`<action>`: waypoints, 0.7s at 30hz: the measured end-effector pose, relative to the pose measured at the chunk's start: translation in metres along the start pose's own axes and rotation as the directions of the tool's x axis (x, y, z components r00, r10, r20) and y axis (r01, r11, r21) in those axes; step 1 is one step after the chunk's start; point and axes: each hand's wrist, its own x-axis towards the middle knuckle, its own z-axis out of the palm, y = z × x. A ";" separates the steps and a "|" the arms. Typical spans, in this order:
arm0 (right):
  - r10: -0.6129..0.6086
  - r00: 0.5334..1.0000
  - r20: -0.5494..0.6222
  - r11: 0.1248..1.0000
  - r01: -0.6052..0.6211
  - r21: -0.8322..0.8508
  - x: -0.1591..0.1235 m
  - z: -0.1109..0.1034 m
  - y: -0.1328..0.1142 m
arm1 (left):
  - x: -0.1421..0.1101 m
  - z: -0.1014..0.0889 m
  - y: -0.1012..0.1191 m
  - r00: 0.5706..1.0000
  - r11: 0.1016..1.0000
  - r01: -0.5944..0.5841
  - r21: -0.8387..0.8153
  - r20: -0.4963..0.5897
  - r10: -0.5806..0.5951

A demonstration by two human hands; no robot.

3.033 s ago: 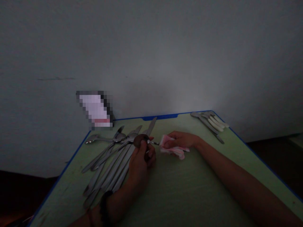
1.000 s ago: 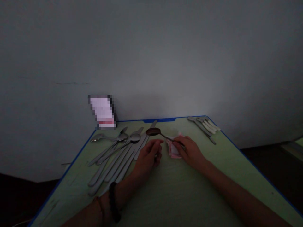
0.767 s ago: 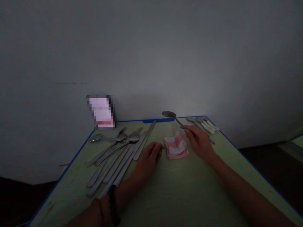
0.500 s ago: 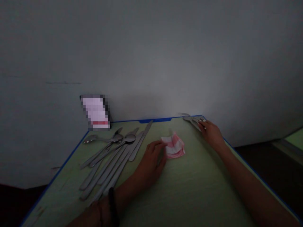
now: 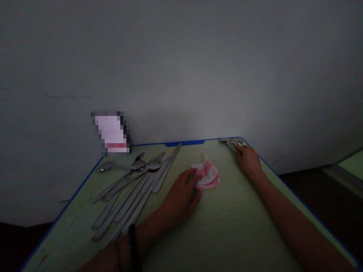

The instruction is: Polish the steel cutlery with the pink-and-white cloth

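Note:
My left hand (image 5: 181, 192) lies on the green table (image 5: 227, 226), thumb and fingers closed on the left edge of a crumpled pink and white cloth (image 5: 209, 175). My right hand (image 5: 248, 159) reaches to the far right corner. Its fingers are curled on the handle of a spoon (image 5: 227, 141) that lies on a small pile of cutlery (image 5: 235, 143), some with white handles. In this dim light I cannot see the fingertips clearly.
Several long spoons and knives (image 5: 133, 189) lie fanned out on the left half of the table. A blurred white card (image 5: 112, 133) leans against the grey wall at the back left. The table has a blue rim (image 5: 184, 143).
The right hand took the spoon from the left hand and the cloth, carried it to the far right pile and set it down. The left hand moved onto the cloth.

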 end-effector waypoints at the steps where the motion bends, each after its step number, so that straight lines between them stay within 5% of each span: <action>1: -0.006 1.000 -0.005 1.000 0.006 -0.004 0.000 0.001 0.001 | 0.000 0.000 0.000 1.000 1.000 0.000 0.000 0.007 0.000; 21: 0.059 0.996 0.066 0.994 -0.053 -0.093 -0.005 -0.011 -0.012 | 0.000 -0.002 0.000 0.999 1.000 0.007 -0.007 0.034 -0.006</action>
